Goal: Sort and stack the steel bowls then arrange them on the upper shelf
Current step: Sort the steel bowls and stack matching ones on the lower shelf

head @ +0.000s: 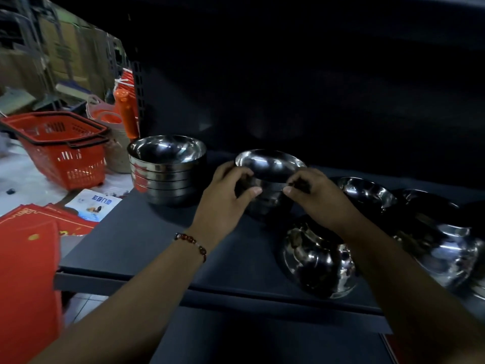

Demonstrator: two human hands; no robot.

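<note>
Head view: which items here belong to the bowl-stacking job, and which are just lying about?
Job: stack of steel bowls; bowl stack gripped by left hand and right hand; loose bowls; shelf.
Lying about: red shopping baskets; orange bottle; red packets.

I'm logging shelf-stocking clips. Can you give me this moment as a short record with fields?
surface: dark shelf
left hand: grips middle bowl stack
right hand: grips the same stack from the other side
finished stack: taller bowl stack, left end of shelf
loose bowls: several at right, unstacked
off shelf: red baskets on floor at left
</note>
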